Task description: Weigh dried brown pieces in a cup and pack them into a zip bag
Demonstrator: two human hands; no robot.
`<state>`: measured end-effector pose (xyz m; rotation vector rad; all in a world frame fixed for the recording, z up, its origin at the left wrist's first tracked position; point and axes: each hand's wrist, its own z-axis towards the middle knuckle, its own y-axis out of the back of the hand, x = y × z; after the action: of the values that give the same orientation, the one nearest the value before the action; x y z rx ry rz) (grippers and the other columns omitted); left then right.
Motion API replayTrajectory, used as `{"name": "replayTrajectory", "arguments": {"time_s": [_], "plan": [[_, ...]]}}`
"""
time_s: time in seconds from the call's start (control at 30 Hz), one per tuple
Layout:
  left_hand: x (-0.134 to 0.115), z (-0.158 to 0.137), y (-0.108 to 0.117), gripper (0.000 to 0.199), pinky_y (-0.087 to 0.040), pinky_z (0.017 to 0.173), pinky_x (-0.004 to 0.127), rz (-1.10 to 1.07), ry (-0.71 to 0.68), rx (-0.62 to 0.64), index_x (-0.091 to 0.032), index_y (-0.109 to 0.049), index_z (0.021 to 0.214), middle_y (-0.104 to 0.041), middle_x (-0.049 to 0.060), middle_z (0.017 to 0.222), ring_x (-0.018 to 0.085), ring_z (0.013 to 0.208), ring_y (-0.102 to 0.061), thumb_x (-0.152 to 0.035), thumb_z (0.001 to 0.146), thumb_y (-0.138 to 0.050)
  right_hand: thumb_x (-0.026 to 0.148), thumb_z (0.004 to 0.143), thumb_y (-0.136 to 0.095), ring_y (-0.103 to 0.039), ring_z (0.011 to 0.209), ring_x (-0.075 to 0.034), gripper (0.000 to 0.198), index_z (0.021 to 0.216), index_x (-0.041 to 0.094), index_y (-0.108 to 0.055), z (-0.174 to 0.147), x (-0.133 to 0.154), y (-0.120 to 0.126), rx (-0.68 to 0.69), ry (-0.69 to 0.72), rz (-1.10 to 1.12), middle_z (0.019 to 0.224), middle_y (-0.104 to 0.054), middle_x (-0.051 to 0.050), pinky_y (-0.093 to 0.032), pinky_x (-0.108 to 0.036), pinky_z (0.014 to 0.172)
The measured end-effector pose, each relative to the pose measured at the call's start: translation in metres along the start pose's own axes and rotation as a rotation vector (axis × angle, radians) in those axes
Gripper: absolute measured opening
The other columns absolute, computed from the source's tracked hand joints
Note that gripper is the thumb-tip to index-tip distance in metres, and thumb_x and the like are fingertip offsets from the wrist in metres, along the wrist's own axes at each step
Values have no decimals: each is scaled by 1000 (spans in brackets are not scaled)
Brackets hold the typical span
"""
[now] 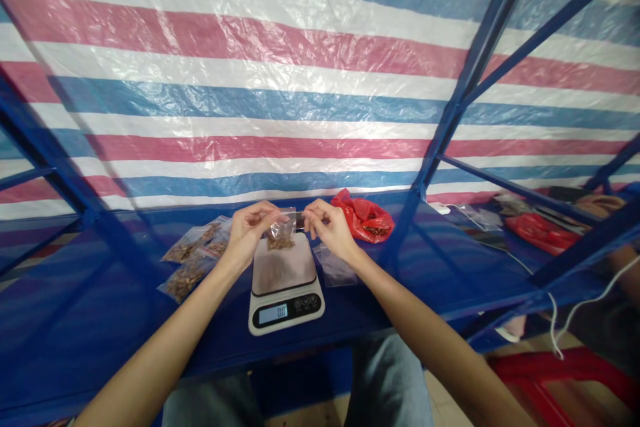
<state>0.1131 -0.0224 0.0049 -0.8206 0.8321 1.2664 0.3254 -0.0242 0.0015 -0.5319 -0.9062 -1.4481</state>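
Note:
My left hand (253,230) pinches the upper left edge of a small clear zip bag (281,239) with brown pieces in its bottom. The bag hangs over the metal plate of a white kitchen scale (285,277), whose display shows 0.0. Just right of the bag is my right hand (327,223), its fingertips drawn together; whether anything is between them is too small to see. Several filled clear bags (187,273) lie left of my left hand. Beneath my right forearm lie flat clear bags (336,268). A red plastic bag (367,217) with brown pieces lies open beyond my right hand.
The blue tabletop (220,327) ends just in front of my knees. Blue metal posts (440,127) and braces stand at both sides, with a striped plastic sheet (260,100) behind. At right are a white cable (555,320), another red bag (543,232) and a red stool (565,373).

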Motion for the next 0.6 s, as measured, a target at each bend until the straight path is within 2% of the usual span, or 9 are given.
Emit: {"name": "replayTrajectory", "arguments": {"time_s": [0.13,0.23,0.27,0.37,0.4,0.47,0.53,0.6], "plan": [[-8,12,22,43,-59,64,29,-80,52,-143,-20,-70,73,-75,5,73,19,64,-70,-56,70,-93,62,101,-58,-52,44,-12,40,93,23,-59,7,-5,23,-254,-5,-27,62,-63,4,-40,-26,46],[-20,22,48,51,-53,53,22,-69,116,-210,-18,-66,75,-73,1,70,13,55,-63,-57,65,-97,62,103,-55,-51,44,-12,40,91,24,-56,8,-12,50,-332,-28,-105,61,-61,5,-42,-26,48],[-25,26,59,52,-51,50,21,-14,184,-246,-18,-66,78,-72,-2,68,11,52,-62,-59,65,-97,61,102,-56,-51,44,-12,40,89,24,-56,9,-15,62,-334,-45,-134,61,-61,4,-43,-27,48],[-34,38,99,41,-40,46,12,93,249,-273,-17,-70,98,-66,-8,57,8,45,-57,-43,77,-94,57,99,-61,-54,45,-13,37,84,23,-58,14,-20,102,-289,-125,-244,61,-63,2,-43,-27,48],[-34,42,114,39,-37,46,11,234,254,-287,-18,-70,103,-63,-10,53,6,42,-54,-40,80,-92,54,98,-64,-55,43,-14,35,83,23,-59,17,-21,114,-251,-164,-281,60,-65,2,-43,-27,46],[-29,47,142,39,-41,52,11,464,290,-253,-20,-68,118,-66,-12,58,6,48,-59,-31,86,-87,47,93,-69,-57,39,-15,32,78,22,-59,26,-21,132,-143,-246,-345,59,-68,-1,-40,-26,43],[-16,47,167,43,-40,53,11,610,363,-217,-21,-66,123,-69,-13,63,5,48,-59,-25,86,-86,42,90,-71,-60,39,-16,28,76,20,-61,34,-19,139,-23,-308,-375,61,-70,-3,-40,-26,42],[1,44,186,44,-39,53,11,709,331,-151,-23,-63,127,-70,-13,70,4,48,-57,-26,88,-83,40,93,-65,-61,42,-16,24,81,20,-64,38,-17,135,61,-324,-425,64,-72,-4,-42,-26,45]]}}
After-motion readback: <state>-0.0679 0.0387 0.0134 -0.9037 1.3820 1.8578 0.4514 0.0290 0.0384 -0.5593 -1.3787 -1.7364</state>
